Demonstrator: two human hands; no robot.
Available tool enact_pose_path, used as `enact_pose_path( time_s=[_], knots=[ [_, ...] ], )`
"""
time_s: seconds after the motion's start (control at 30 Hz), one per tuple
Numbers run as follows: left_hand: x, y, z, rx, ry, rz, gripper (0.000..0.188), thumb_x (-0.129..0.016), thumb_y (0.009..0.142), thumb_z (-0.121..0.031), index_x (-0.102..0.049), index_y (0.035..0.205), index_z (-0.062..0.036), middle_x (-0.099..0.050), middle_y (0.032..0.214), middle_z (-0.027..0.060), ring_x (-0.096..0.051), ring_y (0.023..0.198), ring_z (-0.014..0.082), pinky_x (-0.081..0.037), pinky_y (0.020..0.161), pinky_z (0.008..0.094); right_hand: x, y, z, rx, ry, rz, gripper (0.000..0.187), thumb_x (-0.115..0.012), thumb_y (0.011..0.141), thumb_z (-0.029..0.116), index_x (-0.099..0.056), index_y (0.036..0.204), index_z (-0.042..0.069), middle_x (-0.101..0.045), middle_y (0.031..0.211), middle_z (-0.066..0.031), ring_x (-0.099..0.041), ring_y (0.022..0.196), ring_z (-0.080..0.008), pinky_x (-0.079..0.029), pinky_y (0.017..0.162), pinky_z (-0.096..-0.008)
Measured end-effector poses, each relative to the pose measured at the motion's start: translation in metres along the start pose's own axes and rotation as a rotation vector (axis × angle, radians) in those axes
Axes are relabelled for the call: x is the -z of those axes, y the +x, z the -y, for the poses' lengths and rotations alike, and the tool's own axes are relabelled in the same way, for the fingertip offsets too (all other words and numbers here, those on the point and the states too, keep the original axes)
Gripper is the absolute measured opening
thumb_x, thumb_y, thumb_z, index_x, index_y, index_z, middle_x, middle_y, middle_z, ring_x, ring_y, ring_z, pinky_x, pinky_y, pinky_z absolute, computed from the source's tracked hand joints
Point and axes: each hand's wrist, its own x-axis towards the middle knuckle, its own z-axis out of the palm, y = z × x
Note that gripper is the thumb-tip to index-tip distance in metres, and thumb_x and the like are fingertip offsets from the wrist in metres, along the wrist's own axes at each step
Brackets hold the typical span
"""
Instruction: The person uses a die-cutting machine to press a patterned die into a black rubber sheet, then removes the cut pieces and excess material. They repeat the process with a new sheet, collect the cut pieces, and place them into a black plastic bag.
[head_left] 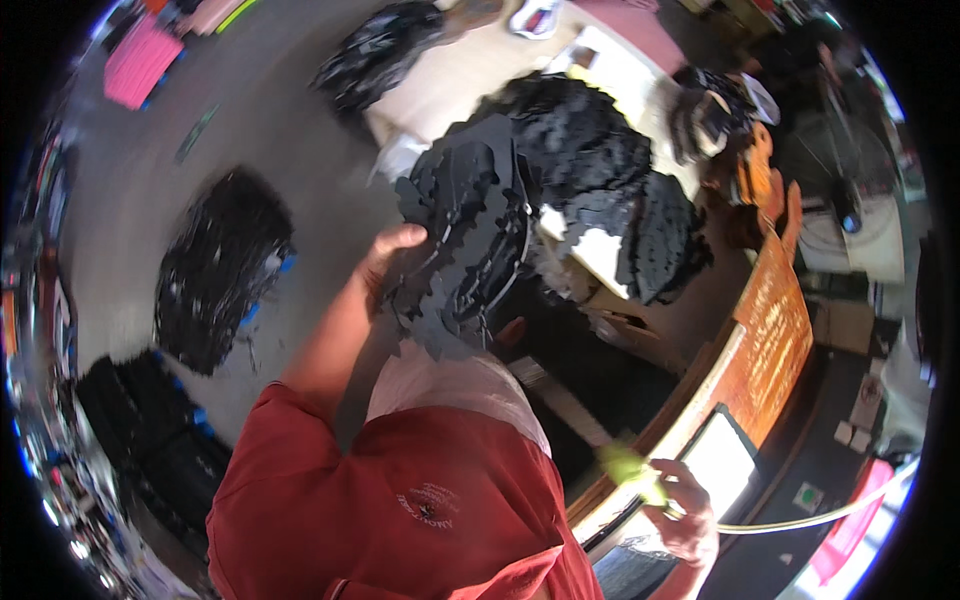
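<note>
My left hand (pixel 388 252) is closed round the edge of a bundle of dark fabric pieces (pixel 455 215), its thumb on top and the other fingers hidden beneath. The bundle has ragged edges and pale lines along it, and it hangs before my body. At the lower right, my right hand (pixel 685 515) grips a yellow-green hand tool (pixel 635 473), smeared by motion. A pale hose (pixel 820 522) runs from that hand off to the right. More dark fabric pieces (pixel 575 135) lie heaped on the pale table (pixel 430 90) just beyond the bundle.
Black bundles (pixel 225 270) with blue ties lie on the grey floor (pixel 300 130) at the left. A wooden board (pixel 775 340) edges the bench at my right, near orange clamp-like parts (pixel 757 170). Pink cloth (pixel 140 62) sits at the far left.
</note>
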Motion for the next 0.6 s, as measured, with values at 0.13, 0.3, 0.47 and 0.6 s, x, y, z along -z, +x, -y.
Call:
enact_pose_path(
  time_s=[0.13, 0.3, 0.47, 0.6],
  knots=[
    [0.06, -0.102, -0.025, -0.1, -0.015, -0.174, 0.073, -0.075, 0.081, -0.033, -0.058, 0.143, 0.0021, -0.07, 0.13, 0.0184, -0.067, 0.116, 0.0339, -0.052, 0.106, 0.047, -0.057, 0.086, 0.047, 0.259, 0.098, 0.618, 0.036, -0.077, 0.078, -0.008, -0.072, 0.113, -0.002, -0.067, 0.134, -0.0201, -0.071, 0.112, -0.036, -0.059, 0.089, -0.042],
    [0.114, -0.212, -0.003, -0.316, -0.025, -0.437, 0.068, -0.077, 0.081, -0.033, -0.063, 0.138, 0.0011, -0.072, 0.125, 0.0181, -0.069, 0.112, 0.0337, -0.053, 0.107, 0.0463, -0.095, 0.114, 0.057, 0.292, -0.597, 0.639, 0.018, -0.072, 0.088, 0.012, -0.059, 0.098, 0.004, -0.061, 0.086, -0.0225, -0.065, 0.083, -0.0434, -0.051, 0.07, -0.0492],
    [0.123, -0.287, 0.065, -0.652, -0.201, -0.538, 0.073, -0.076, 0.08, -0.035, -0.06, 0.142, 0.0003, -0.069, 0.132, 0.0212, -0.069, 0.114, 0.0375, -0.054, 0.106, 0.049, -0.054, 0.157, 0.085, 0.44, -0.969, 0.1, 0.02, -0.067, 0.103, 0.018, -0.054, 0.098, 0.003, -0.061, 0.069, -0.0136, -0.062, 0.053, -0.023, -0.052, 0.044, -0.0388],
    [0.131, -0.319, 0.105, -0.752, -0.246, -0.604, 0.071, -0.077, 0.082, -0.033, -0.059, 0.141, 0.0025, -0.069, 0.131, 0.0215, -0.069, 0.113, 0.0362, -0.055, 0.104, 0.0491, -0.064, 0.161, 0.11, 0.635, -0.639, -0.045, 0.037, -0.072, 0.1, 0.016, -0.051, 0.127, 0.002, -0.075, 0.093, -0.0214, -0.077, 0.079, -0.0366, -0.064, 0.066, -0.0484]
  ],
)
